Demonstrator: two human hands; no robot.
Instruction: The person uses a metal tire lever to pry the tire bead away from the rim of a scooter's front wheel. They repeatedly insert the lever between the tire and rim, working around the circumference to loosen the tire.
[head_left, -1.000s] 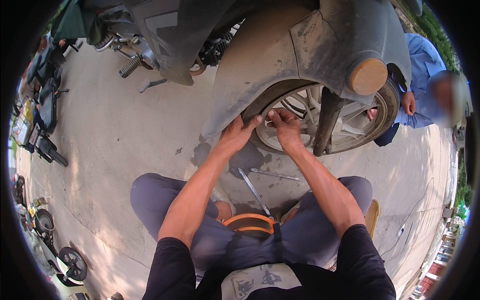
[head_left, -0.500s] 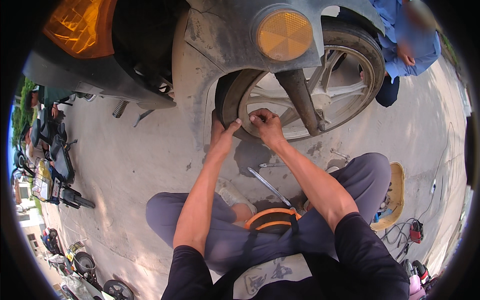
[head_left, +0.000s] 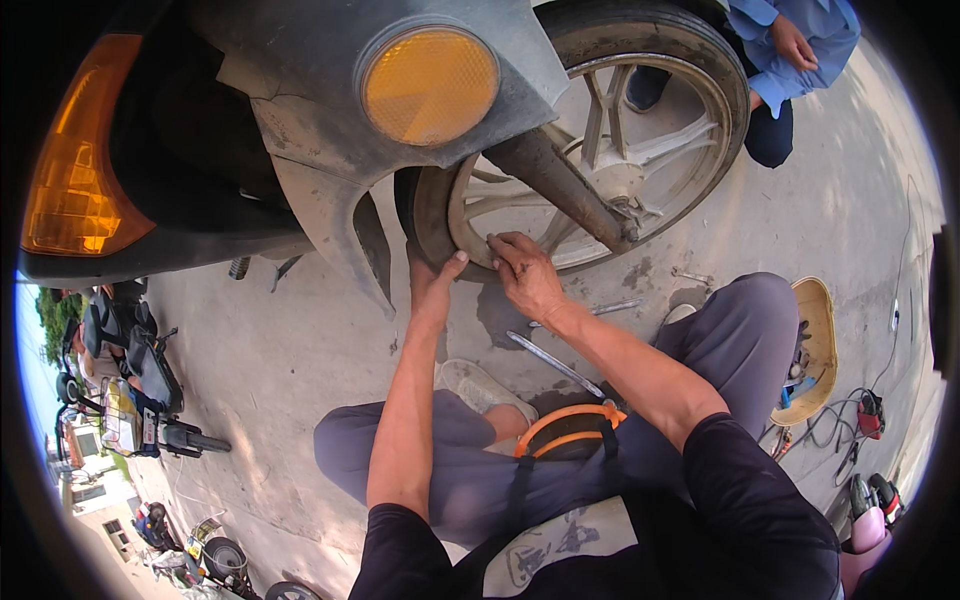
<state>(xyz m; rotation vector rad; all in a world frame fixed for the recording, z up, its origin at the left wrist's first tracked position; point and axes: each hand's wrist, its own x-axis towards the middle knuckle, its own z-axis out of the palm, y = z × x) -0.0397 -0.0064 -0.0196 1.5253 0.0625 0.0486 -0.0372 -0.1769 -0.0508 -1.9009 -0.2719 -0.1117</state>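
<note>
The front wheel of a motorbike, with a black tyre [head_left: 432,212] and a dusty spoked rim [head_left: 458,222], stands ahead of me below an orange reflector [head_left: 430,88]. My left hand [head_left: 430,288] is wrapped round the tyre's near left side, its thumb on the sidewall. Close beside it, my right hand [head_left: 532,278] is closed at the rim's lower edge, fingertips pinched together. What those fingertips hold, if anything, is too small to make out. A fork leg [head_left: 560,190] slants down to the hub, to the right of both hands.
Two metal bars [head_left: 556,364] and a spanner [head_left: 690,275] lie on the ground near my knees. An orange-and-black object [head_left: 570,415] is between my legs. At right are a yellow tray [head_left: 822,330] of tools and cables [head_left: 825,435]. A co-worker's hand [head_left: 793,45] shows beyond the wheel.
My view has shifted, so the motorbike sits farther left and higher. Both hands stay at the tyre and rim; the right one has turned, showing more of its back. The co-worker's hand has moved.
</note>
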